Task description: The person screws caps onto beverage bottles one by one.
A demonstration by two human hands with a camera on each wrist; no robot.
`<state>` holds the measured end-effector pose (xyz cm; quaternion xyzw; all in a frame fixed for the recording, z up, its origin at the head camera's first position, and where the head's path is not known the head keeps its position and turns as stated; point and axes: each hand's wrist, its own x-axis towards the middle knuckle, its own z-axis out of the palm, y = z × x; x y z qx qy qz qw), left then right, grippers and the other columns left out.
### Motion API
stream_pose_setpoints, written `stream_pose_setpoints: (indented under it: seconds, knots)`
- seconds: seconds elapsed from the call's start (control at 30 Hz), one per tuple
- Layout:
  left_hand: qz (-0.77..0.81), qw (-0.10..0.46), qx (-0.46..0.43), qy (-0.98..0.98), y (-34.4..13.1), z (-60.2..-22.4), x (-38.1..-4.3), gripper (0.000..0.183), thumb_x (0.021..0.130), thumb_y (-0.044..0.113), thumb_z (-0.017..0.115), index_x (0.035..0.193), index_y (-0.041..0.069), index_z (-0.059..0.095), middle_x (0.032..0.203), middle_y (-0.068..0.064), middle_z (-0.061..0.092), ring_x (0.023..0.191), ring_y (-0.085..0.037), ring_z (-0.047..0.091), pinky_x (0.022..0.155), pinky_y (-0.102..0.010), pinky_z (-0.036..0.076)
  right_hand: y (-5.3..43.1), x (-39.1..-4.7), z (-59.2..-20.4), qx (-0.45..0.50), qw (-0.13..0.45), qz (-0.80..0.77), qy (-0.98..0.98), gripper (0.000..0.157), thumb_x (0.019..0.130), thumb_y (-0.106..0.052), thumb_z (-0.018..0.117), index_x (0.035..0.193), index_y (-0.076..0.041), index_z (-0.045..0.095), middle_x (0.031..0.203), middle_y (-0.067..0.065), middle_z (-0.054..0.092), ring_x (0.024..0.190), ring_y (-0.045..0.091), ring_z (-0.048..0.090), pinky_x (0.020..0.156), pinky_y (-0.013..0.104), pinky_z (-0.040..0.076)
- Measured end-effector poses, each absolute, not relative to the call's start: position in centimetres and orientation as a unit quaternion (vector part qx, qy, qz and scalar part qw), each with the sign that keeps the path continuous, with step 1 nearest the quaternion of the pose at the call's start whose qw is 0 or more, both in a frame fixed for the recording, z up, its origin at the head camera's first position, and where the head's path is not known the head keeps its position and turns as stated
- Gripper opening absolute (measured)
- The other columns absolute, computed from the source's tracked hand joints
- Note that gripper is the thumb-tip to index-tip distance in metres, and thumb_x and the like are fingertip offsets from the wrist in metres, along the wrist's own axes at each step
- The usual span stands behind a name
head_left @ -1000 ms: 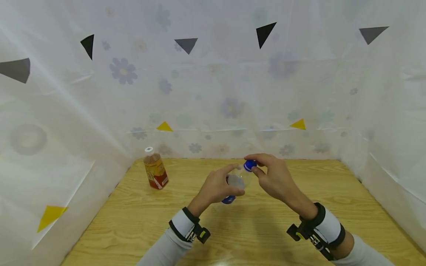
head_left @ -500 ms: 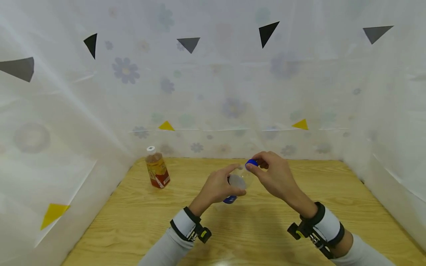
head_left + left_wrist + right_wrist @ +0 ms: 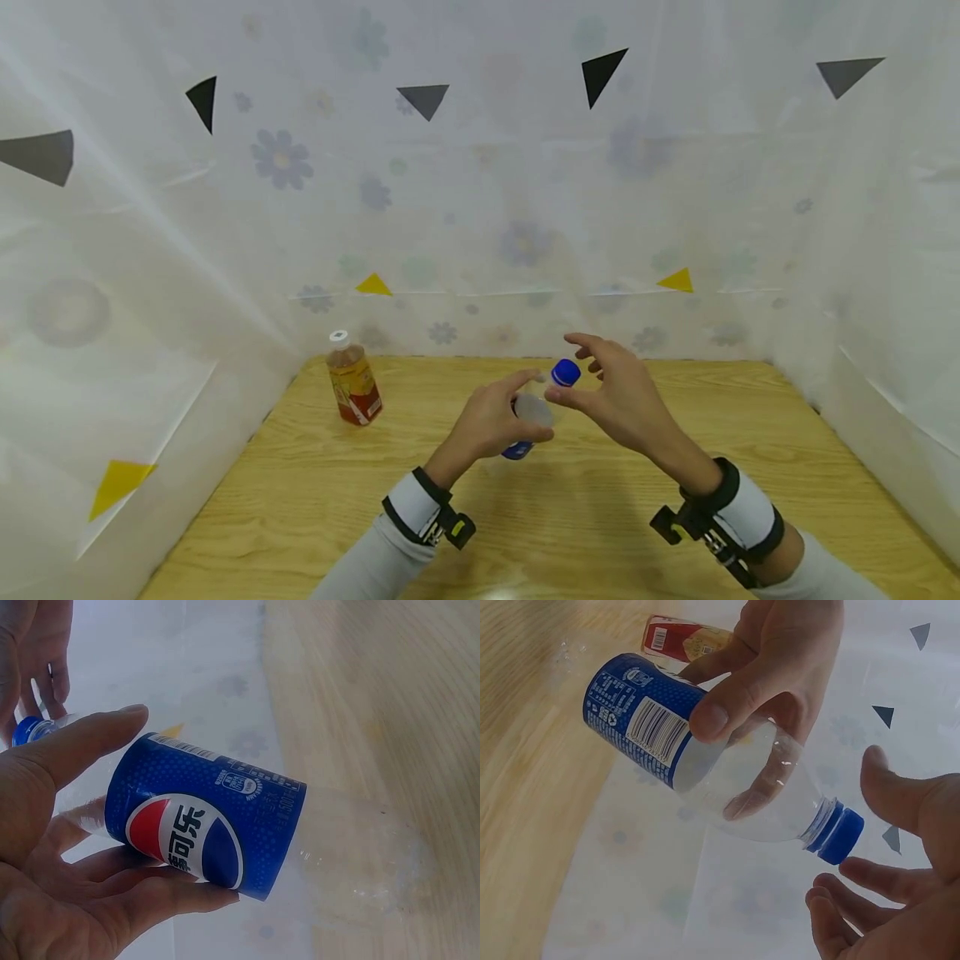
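My left hand [image 3: 495, 417] grips a clear plastic cola bottle [image 3: 206, 814] round its blue label. The bottle is tilted, with its neck pointing up and to the right in the head view. On the neck sits a blue screw cap [image 3: 841, 836]. My right hand [image 3: 622, 404] is beside the cap, thumb and fingers spread apart with nothing held between them. In the right wrist view its index fingertip [image 3: 851, 868] lies right at the cap's edge, while the thumb stands off from it. No liquid shows inside the bottle.
A drink bottle with a white cap and a yellow and red label [image 3: 354, 387] stands at the back left of the wooden table [image 3: 300, 517]. Pale flowered sheeting [image 3: 480, 208] encloses the back and both sides.
My right thumb and fingers have come off the cap and spread apart, after pinching it in both earlier frames. The left hand keeps its hold on the cola bottle.
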<state>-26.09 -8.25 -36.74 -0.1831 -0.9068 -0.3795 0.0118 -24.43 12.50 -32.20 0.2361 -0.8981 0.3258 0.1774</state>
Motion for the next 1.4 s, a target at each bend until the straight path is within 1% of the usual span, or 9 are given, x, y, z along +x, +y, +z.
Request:
stream_pose_setpoints:
  seconds: [0.17,0.33,0.43,0.53,0.6,0.73,0.97,1.17,1.4]
  knots:
    - [-0.381,0.013,-0.186,-0.906,-8.22,-36.85,-26.14,0.077,0.08,0.035,0.087,0.148,0.027,0.053,0.121,-0.012,0.071,0.098,-0.025,0.07,0.069,-0.034,0.057,12.57,-24.31,-32.24,0.281,0.188,0.323,-0.884,0.055,0.091,-0.014,0.077,0.142,-0.009,0.058,0.127,0.016,0.067,0.104,0.036,0.066,0.086,0.052,0.055]
    - [-0.381,0.014,-0.19,-0.905,-8.25,-36.85,-26.1,0.077,0.08,0.035,0.087,0.148,0.025,0.053,0.122,-0.012,0.071,0.101,-0.027,0.07,0.071,-0.036,0.058,12.58,-24.14,-32.09,0.291,0.186,0.318,-0.883,0.05,0.092,0.001,0.069,0.14,-0.011,0.06,0.131,0.015,0.067,0.106,0.034,0.067,0.087,0.052,0.057]
    - [-0.381,0.013,-0.19,-0.905,-8.27,-36.88,-26.07,0.076,0.08,0.035,0.087,0.148,0.024,0.053,0.122,-0.012,0.071,0.101,-0.027,0.07,0.071,-0.037,0.058,12.57,-24.06,-32.09,0.284,0.175,0.323,-0.886,0.047,0.093,0.006,0.064,0.137,-0.011,0.064,0.127,0.016,0.069,0.105,0.035,0.068,0.074,0.044,0.059]
    - [-0.382,0.011,-0.191,-0.904,-8.26,-36.93,-26.06,0.076,0.08,0.035,0.087,0.148,0.024,0.053,0.122,-0.013,0.071,0.102,-0.027,0.07,0.072,-0.037,0.058,12.58,-23.98,-32.18,0.278,0.17,0.329,-0.886,0.043,0.094,0.009,0.06,0.132,-0.01,0.067,0.123,0.016,0.07,0.102,0.034,0.07,0.066,0.035,0.056]
    - [-0.381,0.01,-0.192,-0.904,-8.25,-36.95,-26.08,0.076,0.08,0.035,0.087,0.148,0.024,0.053,0.123,-0.013,0.07,0.102,-0.027,0.07,0.072,-0.036,0.058,12.57,-24.01,-32.26,0.278,0.172,0.333,-0.884,0.042,0.095,0.01,0.059,0.131,-0.009,0.067,0.123,0.016,0.07,0.101,0.033,0.071,0.064,0.032,0.054]
    - [-0.379,0.012,-0.195,-0.904,-8.24,-36.95,-26.2,0.076,0.08,0.035,0.087,0.147,0.025,0.053,0.122,-0.013,0.071,0.101,-0.027,0.07,0.072,-0.037,0.058,12.57,-24.08,-32.34,0.285,0.186,0.331,-0.88,0.042,0.094,0.011,0.059,0.13,-0.009,0.068,0.123,0.015,0.07,0.101,0.031,0.071,0.072,0.036,0.056]
    - [-0.386,0.014,-0.197,-0.901,-8.29,-36.94,-26.22,0.076,0.08,0.035,0.087,0.147,0.023,0.054,0.12,-0.014,0.071,0.1,-0.027,0.07,0.073,-0.038,0.058,12.49,-24.16,-32.46,0.286,0.198,0.332,-0.877,0.039,0.094,0.009,0.061,0.128,-0.009,0.069,0.12,0.015,0.071,0.097,0.03,0.071,0.071,0.038,0.058]
    - [-0.386,0.014,-0.196,-0.902,-8.37,-36.96,-26.18,0.076,0.079,0.036,0.087,0.146,0.024,0.054,0.118,-0.013,0.072,0.097,-0.024,0.07,0.07,-0.035,0.057,12.42,-24.23,-32.48,0.286,0.208,0.328,-0.876,0.03,0.095,-0.002,0.067,0.125,-0.005,0.07,0.109,0.013,0.071,0.091,0.027,0.069,0.077,0.044,0.059]
    - [-0.39,0.017,-0.196,-0.9,-8.39,-36.91,-26.22,0.075,0.08,0.035,0.087,0.147,0.024,0.054,0.117,-0.012,0.072,0.096,-0.024,0.07,0.07,-0.035,0.057,12.11,-24.52,-32.61,0.256,0.218,0.327,-0.883,0.022,0.094,-0.015,0.073,0.114,-0.005,0.072,0.092,0.006,0.067,0.083,0.021,0.062,0.073,0.037,0.05]
